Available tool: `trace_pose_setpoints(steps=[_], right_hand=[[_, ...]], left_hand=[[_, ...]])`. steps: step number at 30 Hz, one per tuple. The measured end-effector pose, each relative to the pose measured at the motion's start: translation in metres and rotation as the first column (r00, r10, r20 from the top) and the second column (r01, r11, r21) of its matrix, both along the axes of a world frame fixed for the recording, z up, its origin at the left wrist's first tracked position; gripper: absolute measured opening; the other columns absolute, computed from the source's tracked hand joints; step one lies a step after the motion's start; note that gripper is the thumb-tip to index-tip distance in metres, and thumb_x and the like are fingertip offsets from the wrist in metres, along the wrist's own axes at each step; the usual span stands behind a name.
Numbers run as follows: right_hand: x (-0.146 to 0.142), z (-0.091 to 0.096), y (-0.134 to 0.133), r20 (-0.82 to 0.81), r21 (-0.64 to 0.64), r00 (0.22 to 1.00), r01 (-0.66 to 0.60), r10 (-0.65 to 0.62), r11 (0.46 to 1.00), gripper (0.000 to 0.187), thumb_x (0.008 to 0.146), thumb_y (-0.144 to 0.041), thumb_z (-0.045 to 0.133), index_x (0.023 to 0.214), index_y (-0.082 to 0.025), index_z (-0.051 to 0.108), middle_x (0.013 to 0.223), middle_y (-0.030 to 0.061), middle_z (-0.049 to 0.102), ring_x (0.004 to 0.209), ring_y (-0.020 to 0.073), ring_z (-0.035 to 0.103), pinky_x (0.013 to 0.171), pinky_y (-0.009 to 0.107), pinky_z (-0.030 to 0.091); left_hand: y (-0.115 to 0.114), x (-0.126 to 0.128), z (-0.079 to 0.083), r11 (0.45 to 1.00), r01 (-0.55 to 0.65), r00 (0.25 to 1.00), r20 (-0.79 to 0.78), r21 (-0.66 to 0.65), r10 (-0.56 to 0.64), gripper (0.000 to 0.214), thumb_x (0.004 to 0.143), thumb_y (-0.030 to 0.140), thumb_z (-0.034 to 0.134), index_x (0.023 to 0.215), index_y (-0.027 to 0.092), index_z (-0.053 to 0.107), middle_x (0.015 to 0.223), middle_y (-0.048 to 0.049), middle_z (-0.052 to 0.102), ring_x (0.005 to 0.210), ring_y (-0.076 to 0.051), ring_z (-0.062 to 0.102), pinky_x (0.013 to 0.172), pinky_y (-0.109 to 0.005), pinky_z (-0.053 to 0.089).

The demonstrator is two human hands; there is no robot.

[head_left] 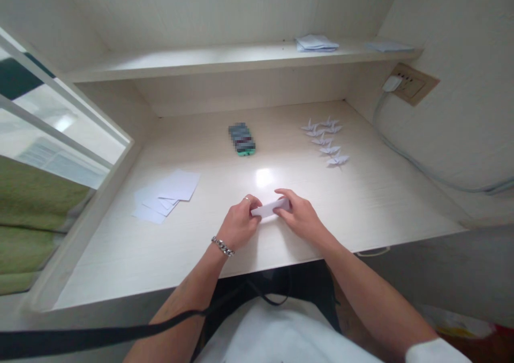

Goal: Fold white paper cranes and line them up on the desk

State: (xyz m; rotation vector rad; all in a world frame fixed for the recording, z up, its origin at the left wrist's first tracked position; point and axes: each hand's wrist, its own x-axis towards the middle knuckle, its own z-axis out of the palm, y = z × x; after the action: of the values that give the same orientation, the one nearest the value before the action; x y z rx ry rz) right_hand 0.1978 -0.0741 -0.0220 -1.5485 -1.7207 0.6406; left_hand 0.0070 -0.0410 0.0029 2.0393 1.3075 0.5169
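Observation:
A narrow folded strip of white paper (270, 208) lies just above the pale desk (361, 202), held between both hands. My left hand (237, 225), with a ring and a chain bracelet at the wrist, pinches the strip's left end. My right hand (300, 214) grips its right end, fingers curled over it. Both hands sit near the desk's front edge, at the middle.
Loose white paper sheets (166, 197) lie on the desk to the left. Several folded paper cranes (326, 139) stand in a row at the back right. A blurred phone-like object (241, 138) lies behind the hands. More paper (316, 43) rests on the upper shelf. A plug and cable (391, 84) hang on the right wall.

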Motion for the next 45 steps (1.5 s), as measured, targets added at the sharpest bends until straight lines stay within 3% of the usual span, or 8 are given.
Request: trace_pose_setpoints(steps=[3, 5, 10, 12, 15, 20, 28, 45], right_hand=[[0.004, 0.007, 0.015, -0.202, -0.132, 0.979, -0.045, 0.017, 0.99, 0.016, 0.079, -0.029, 0.063, 0.09, -0.018, 0.067, 0.079, 0.0043, 0.067, 0.07, 0.018, 0.06, 0.063, 0.03, 0.046], [0.003, 0.012, 0.024, -0.364, -0.184, 0.931, -0.093, 0.02, 0.979, 0.017, 0.074, -0.032, 0.067, 0.079, -0.016, 0.066, 0.068, 0.0022, 0.063, 0.061, 0.0158, 0.057, 0.056, 0.027, 0.043], [-0.01, 0.03, 0.048, -0.662, -0.228, 0.736, -0.017, -0.142, 0.974, 0.027, 0.065, -0.038, 0.073, 0.077, -0.015, 0.065, 0.068, 0.0019, 0.065, 0.061, 0.0142, 0.057, 0.055, 0.026, 0.044], [-0.017, 0.038, 0.058, -0.685, -0.183, 0.721, -0.036, -0.102, 0.982, 0.028, 0.065, -0.037, 0.074, 0.078, -0.014, 0.067, 0.07, 0.0022, 0.065, 0.061, 0.0137, 0.057, 0.056, 0.026, 0.044], [-0.027, 0.047, 0.074, -0.699, -0.112, 0.715, -0.092, -0.013, 0.989, 0.028, 0.064, -0.036, 0.076, 0.078, -0.013, 0.068, 0.068, 0.0018, 0.065, 0.06, 0.013, 0.056, 0.056, 0.026, 0.043], [-0.039, 0.043, 0.089, -0.791, -0.13, 0.604, -0.005, -0.101, 0.991, 0.032, 0.061, -0.038, 0.078, 0.079, -0.014, 0.068, 0.069, 0.0029, 0.067, 0.061, 0.0146, 0.057, 0.059, 0.028, 0.045], [-0.046, 0.021, 0.086, -0.756, -0.163, 0.646, -0.026, -0.108, 0.986, 0.027, 0.061, -0.035, 0.079, 0.077, -0.015, 0.071, 0.07, 0.0033, 0.068, 0.063, 0.0153, 0.057, 0.058, 0.028, 0.043], [-0.048, 0.021, 0.08, -0.762, -0.203, 0.64, -0.091, -0.099, 0.975, 0.025, 0.06, -0.031, 0.081, 0.077, -0.016, 0.071, 0.072, 0.0031, 0.068, 0.064, 0.0144, 0.059, 0.061, 0.028, 0.046]], left_hand=[[0.008, -0.003, 0.004, 0.993, -0.059, 0.974, 0.21, -0.103, 0.08, 0.014, 0.074, 0.021, 0.06, 0.088, 0.018, 0.062, 0.076, -0.0014, 0.065, 0.067, -0.016, 0.06, 0.063, -0.027, 0.047], [0.015, -0.006, 0.007, 0.977, -0.082, 0.927, 0.345, -0.197, 0.148, 0.013, 0.077, 0.029, 0.062, 0.079, 0.016, 0.062, 0.068, -0.0008, 0.063, 0.062, -0.014, 0.058, 0.058, -0.025, 0.045], [0.031, -0.014, 0.015, 0.948, -0.04, 0.859, 0.474, -0.315, 0.194, 0.02, 0.072, 0.032, 0.07, 0.074, 0.014, 0.063, 0.061, 0.0004, 0.061, 0.056, -0.012, 0.056, 0.054, -0.023, 0.043], [0.037, -0.015, 0.018, 0.953, 0.019, 0.867, 0.48, -0.301, 0.134, 0.021, 0.071, 0.032, 0.072, 0.078, 0.014, 0.065, 0.069, -0.0024, 0.066, 0.062, -0.013, 0.059, 0.058, -0.024, 0.045], [0.046, -0.014, 0.021, 0.97, -0.033, 0.847, 0.508, -0.242, 0.156, 0.024, 0.075, 0.037, 0.068, 0.081, 0.014, 0.067, 0.072, -0.0038, 0.067, 0.063, -0.014, 0.059, 0.058, -0.024, 0.044], [0.056, -0.01, 0.012, 0.951, 0.007, 0.779, 0.598, -0.31, 0.19, 0.023, 0.074, 0.035, 0.071, 0.077, 0.013, 0.066, 0.069, -0.0028, 0.066, 0.061, -0.013, 0.058, 0.057, -0.023, 0.045], [0.053, -0.006, -0.001, 0.958, -0.142, 0.751, 0.604, -0.247, 0.267, 0.023, 0.077, 0.035, 0.069, 0.069, 0.014, 0.063, 0.06, 0.0013, 0.059, 0.054, -0.009, 0.05, 0.049, -0.018, 0.039], [0.048, -0.011, -0.001, 0.962, -0.174, 0.748, 0.607, -0.211, 0.268, 0.018, 0.077, 0.032, 0.069, 0.075, 0.014, 0.067, 0.064, -0.0008, 0.064, 0.056, -0.01, 0.055, 0.052, -0.02, 0.045]])
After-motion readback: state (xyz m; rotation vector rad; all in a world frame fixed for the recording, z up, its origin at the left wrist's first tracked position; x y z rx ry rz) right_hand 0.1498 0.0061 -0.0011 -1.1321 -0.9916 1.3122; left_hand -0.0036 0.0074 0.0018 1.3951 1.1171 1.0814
